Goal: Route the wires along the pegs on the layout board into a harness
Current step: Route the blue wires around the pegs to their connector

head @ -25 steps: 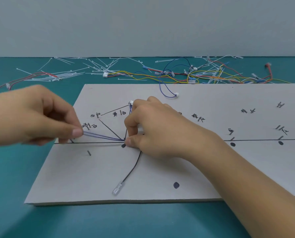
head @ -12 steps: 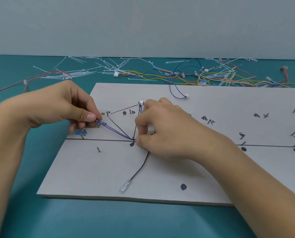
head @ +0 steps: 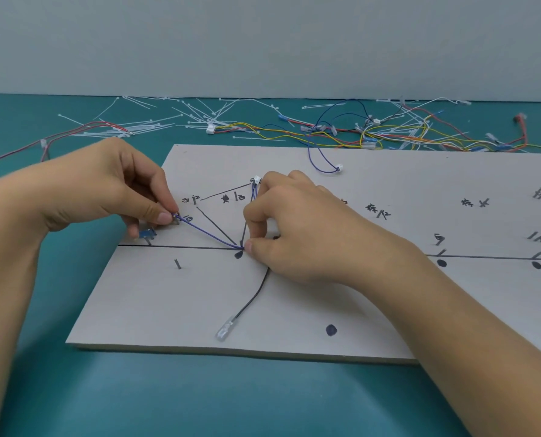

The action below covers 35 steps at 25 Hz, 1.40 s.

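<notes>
- The teal tabletop (head: 263, 398) carries everything; a pale wall stands along its far edge.
- The grey board (head: 357, 310) lies flat in the middle, with black lines, dots and handwritten labels on it.
- The right hand (head: 304, 234) rests on the middle of the board with its fingers curled. Its thumb and bent forefinger pinch the blue wire (head: 209, 234) where it bends at a line junction, just above a black dot.
- The left hand (head: 111, 190) hovers over the board's left edge. Its thumb and forefinger are closed on the blue wire's other end, at a peg there, and the other fingers are tucked under.
- A tangle of loose wires (head: 389, 134) and white ties (head: 155, 121) lies scattered along the tabletop's far edge.
- The blue wire runs taut from the left hand's pinch down to the junction, then up behind the right forefinger to a white connector (head: 256, 179).
- A black wire (head: 253, 294) comes out from under the right hand and curves toward the board's near edge, ending in a clear sleeve (head: 225, 331).
- A blue connector (head: 146, 234) sits below the left fingers, near the board's left edge.
- Short pegs (head: 178, 264) stand along the lines.
</notes>
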Each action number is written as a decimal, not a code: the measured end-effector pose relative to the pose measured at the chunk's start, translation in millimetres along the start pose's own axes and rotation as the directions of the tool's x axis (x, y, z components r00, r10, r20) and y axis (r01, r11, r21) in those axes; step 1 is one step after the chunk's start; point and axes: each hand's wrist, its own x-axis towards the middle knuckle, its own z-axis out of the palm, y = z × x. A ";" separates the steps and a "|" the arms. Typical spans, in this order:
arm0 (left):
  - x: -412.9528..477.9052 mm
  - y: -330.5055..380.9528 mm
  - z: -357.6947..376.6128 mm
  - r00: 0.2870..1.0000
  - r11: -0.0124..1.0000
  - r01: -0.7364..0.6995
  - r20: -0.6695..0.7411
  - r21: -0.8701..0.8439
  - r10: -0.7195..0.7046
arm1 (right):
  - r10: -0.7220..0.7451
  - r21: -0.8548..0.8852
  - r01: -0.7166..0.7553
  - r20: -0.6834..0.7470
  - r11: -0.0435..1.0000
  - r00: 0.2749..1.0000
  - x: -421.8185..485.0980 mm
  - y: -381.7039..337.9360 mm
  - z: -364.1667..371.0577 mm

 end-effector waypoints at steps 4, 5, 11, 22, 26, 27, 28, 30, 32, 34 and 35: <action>0.6 4.0 3.1 1.000 0.999 -0.002 -0.021 0.032 0.003 | 0.005 0.006 -0.005 -0.011 1.000 1.000 0.1 0.6 1.0; 0.3 5.3 3.1 1.000 0.999 -0.011 -0.027 0.051 0.013 | 0.005 0.004 -0.004 -0.014 1.000 1.000 0.2 0.4 1.6; -2.3 9.6 3.3 0.997 0.992 -0.070 0.019 0.101 0.069 | 0.026 0.025 -0.025 -0.049 0.999 0.998 0.8 0.9 4.7; -4.3 3.3 1.1 0.999 0.984 -0.053 0.012 0.172 0.052 | 0.034 -0.022 -0.036 -0.078 0.999 0.996 -2.1 -7.3 6.2; -4.5 2.8 -0.5 0.999 0.974 -0.045 -0.019 0.220 0.051 | 0.015 -0.063 -0.021 -0.100 0.998 0.995 -3.7 -7.8 6.0; -3.9 3.3 1.2 0.998 0.972 -0.052 -0.032 0.229 0.061 | 0.020 -0.062 -0.027 -0.107 0.998 0.994 -3.8 -7.4 5.5; -3.0 3.9 3.1 0.996 0.968 -0.057 -0.056 0.243 0.072 | 0.026 -0.059 -0.033 -0.112 0.998 0.993 -3.9 -6.9 5.1; -0.2 6.1 8.3 0.987 0.959 -0.051 -0.135 0.279 0.092 | 0.033 -0.055 -0.039 -0.111 0.998 0.993 -3.8 -7.1 4.6; 2.5 9.1 15.0 0.972 0.956 -0.025 -0.216 0.292 0.092 | 0.034 -0.051 -0.039 -0.105 0.998 0.994 -3.8 -8.1 5.1; 4.8 12.8 21.7 0.945 0.953 0.002 -0.311 0.304 0.098 | 0.034 -0.048 -0.039 -0.103 0.998 0.994 -3.5 -7.9 6.2; 5.8 14.6 24.7 0.923 0.956 0.006 -0.370 0.292 0.107 | 0.034 -0.047 -0.039 -0.099 0.998 0.994 -3.4 -7.4 6.9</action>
